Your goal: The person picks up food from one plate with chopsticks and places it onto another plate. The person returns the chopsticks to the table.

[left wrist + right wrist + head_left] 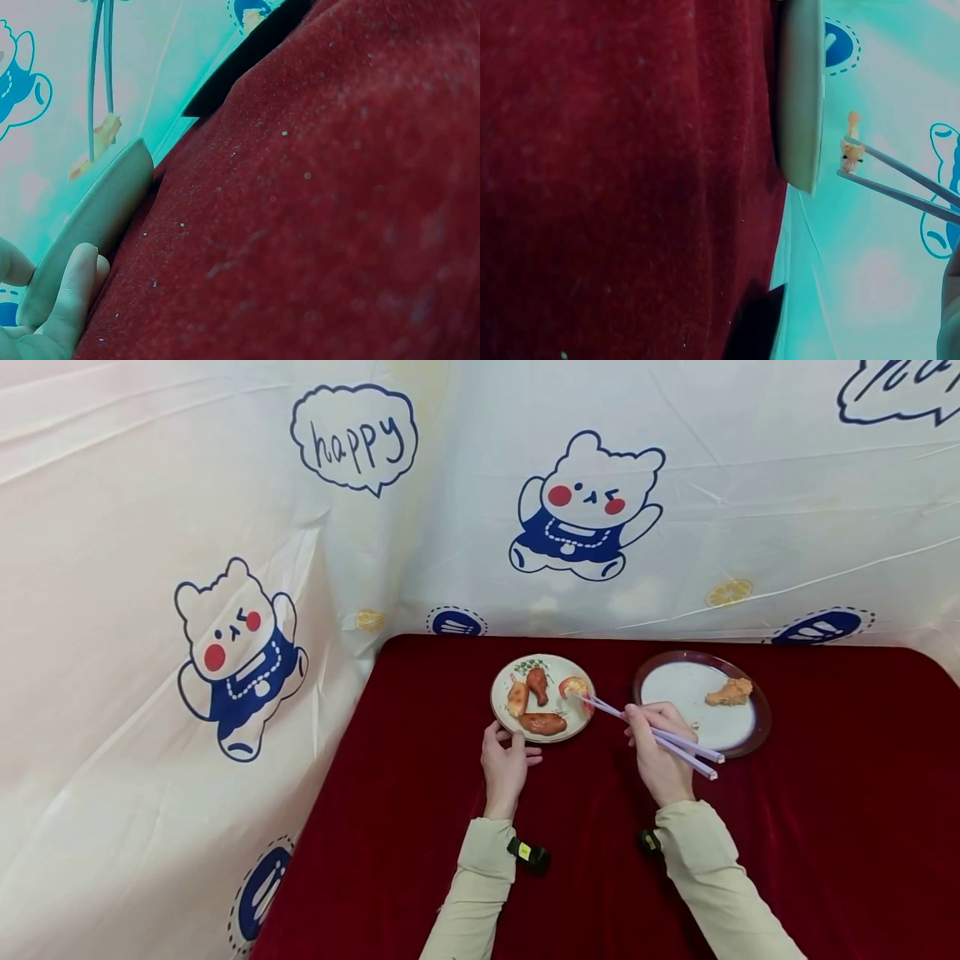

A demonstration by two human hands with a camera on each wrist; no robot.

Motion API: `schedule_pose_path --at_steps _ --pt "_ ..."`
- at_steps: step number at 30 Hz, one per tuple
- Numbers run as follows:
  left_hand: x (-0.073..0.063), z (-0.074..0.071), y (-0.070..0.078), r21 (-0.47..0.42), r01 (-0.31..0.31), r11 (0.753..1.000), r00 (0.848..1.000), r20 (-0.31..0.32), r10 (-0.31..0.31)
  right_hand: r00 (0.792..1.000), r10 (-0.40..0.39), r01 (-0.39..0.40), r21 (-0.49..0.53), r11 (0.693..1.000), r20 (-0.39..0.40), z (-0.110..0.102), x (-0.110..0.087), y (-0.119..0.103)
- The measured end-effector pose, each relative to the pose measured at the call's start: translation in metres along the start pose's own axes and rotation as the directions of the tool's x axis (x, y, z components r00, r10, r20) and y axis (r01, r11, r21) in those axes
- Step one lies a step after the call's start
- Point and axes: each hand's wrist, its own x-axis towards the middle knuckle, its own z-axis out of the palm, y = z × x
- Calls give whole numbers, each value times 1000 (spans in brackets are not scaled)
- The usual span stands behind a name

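My left hand (506, 768) grips the near rim of a small round plate (558, 666), thumb above the edge and fingers beneath it in the left wrist view. A brown drumstick (537, 685), a long browned piece (543, 723), a golden piece (517, 699) and a rounded red-and-yellow piece of food (574, 686) lie on this plate. With my right hand (663, 752) I hold a pair of pale purple chopsticks (678, 743). Their tips are at the red-and-yellow piece, near the plate's right rim; whether they pinch it I cannot tell.
Right of the small plate stands a larger white plate (667, 681) with a dark brown rim, partly behind my right hand. A fried chicken piece (729, 692) lies on it. Dark red cloth (585, 860) covers the table, and a printed curtain (465, 527) hangs behind.
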Motion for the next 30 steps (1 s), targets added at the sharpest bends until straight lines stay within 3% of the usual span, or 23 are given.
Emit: schedule_pose_path --at_steps 5,13,30 --pt "0 0 0 -1 0 1000 1000 -7 0 999 -4 6 -71 997 34 4 1 17" --pt "0 -1 -1 -5 2 1000 1000 4 -2 997 22 -16 -84 996 72 10 -2 -9" --pt "1 0 -2 -11 -4 1000 1000 2 4 996 12 -7 -63 998 88 17 -1 -6"
